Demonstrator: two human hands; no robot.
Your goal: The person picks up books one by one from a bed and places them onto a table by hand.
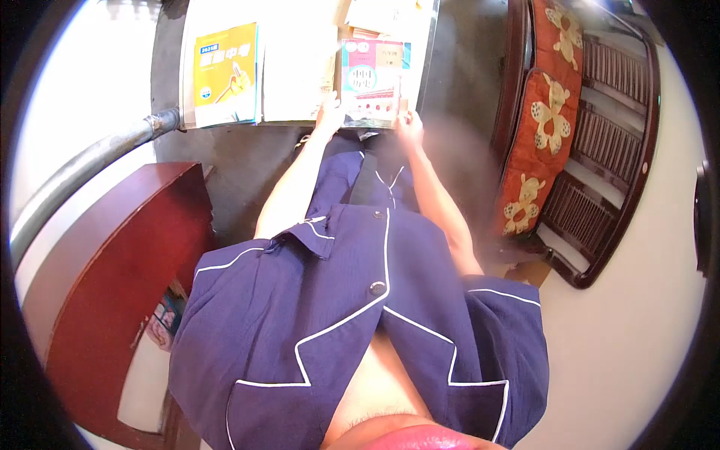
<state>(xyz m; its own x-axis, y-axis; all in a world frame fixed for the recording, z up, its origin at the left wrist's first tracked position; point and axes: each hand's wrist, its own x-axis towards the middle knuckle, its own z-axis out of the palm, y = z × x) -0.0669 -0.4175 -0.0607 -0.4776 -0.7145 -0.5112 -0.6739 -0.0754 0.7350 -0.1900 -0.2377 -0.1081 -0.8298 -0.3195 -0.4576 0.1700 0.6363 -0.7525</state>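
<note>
A textbook with a pink, teal and blue cover lies or is held at the near edge of the bright white table. At its lower left side is my left hand, fingers closed against the edge. My right hand grips the lower right corner, with thumb and fingers pressed together. An orange-yellow book with a drawn hand on its cover lies to the left, apart from both hands. Between the two books are pale papers, washed out by glare.
More papers lie behind the textbook. A dark wooden bench with an orange bear-patterned cushion stands at the right. At the left are a reddish-brown wooden piece of furniture and a grey metal pipe.
</note>
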